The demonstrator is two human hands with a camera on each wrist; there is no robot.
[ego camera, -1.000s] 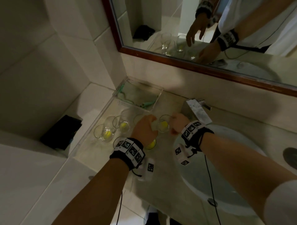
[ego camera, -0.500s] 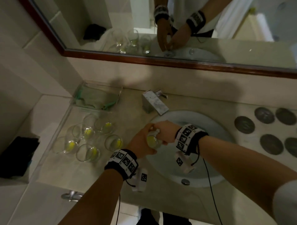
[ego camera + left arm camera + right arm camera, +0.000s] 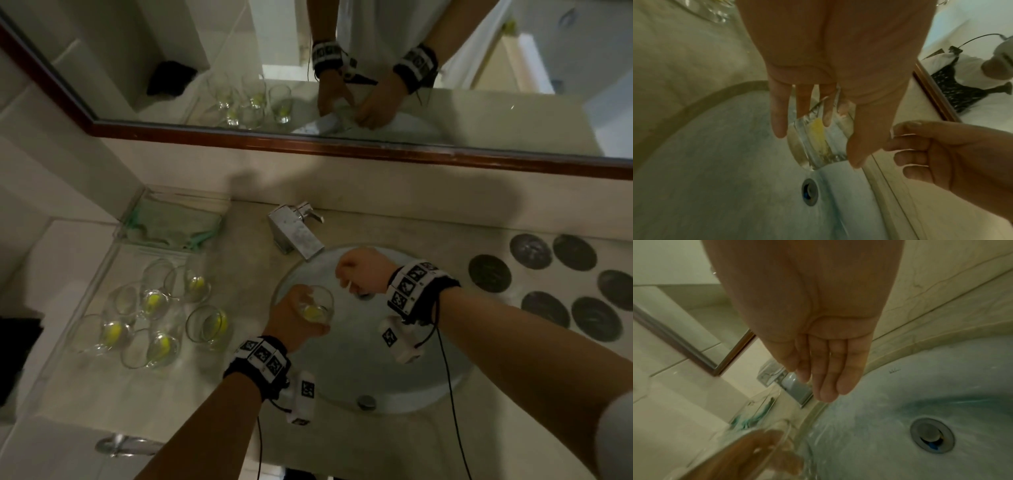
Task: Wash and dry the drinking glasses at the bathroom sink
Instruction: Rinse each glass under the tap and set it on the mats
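My left hand [image 3: 291,322] grips a clear drinking glass [image 3: 315,306] with yellow residue in its bottom, holding it over the left part of the round sink basin [image 3: 394,363]. In the left wrist view the fingers [image 3: 779,113] wrap round the glass [image 3: 818,142], which is tilted above the drain [image 3: 809,191]. My right hand [image 3: 363,270] hovers empty over the basin just below the faucet [image 3: 296,236]. In the right wrist view its fingers [image 3: 828,369] lie fairly straight and point toward the faucet [image 3: 795,386]. The glass rim [image 3: 756,443] shows at the lower left of that view.
Several more glasses with yellow residue [image 3: 154,308] stand on a clear tray left of the sink. Behind them a clear box holds a green cloth [image 3: 171,222]. Several dark round coasters [image 3: 489,272] lie on the counter at the right. A mirror [image 3: 342,68] hangs above.
The glass was lifted off the tray and carried over the sink. My right hand has let go of it and moved up toward the faucet. My left hand now holds it alone.
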